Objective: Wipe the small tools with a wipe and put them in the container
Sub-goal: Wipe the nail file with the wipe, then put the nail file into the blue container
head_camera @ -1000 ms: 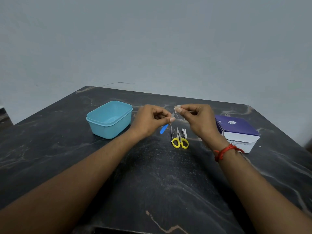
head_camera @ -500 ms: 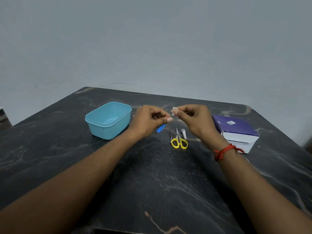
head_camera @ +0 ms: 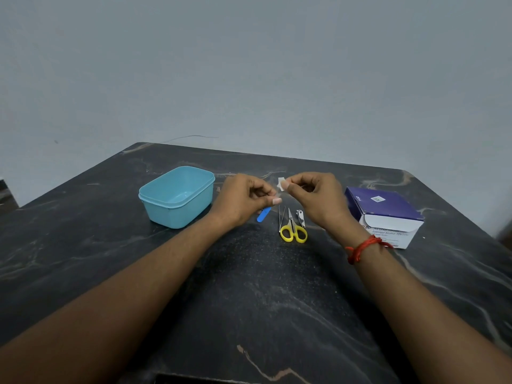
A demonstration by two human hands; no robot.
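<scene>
table (head_camera: 249,300), dark stone. swab box (head_camera: 388,214) to the right, blue container (head_camera: 177,214) to the left. raised between them: right hand (head_camera: 318,200) pinching a small white wipe (head_camera: 281,184); left hand (head_camera: 243,199) curled, cannot tell what its fingertips hold. on the table beneath: scissors (head_camera: 293,231), blue file (head_camera: 263,216), tweezers (head_camera: 281,217), clipper (head_camera: 301,217). wipe probably limp and light, best held by an edge. tools stiff, slick; take by the handles.

Plain grey-blue wall (head_camera: 249,65), dark marbled stone table (head_camera: 263,300) with pale veins, soft even light
</scene>
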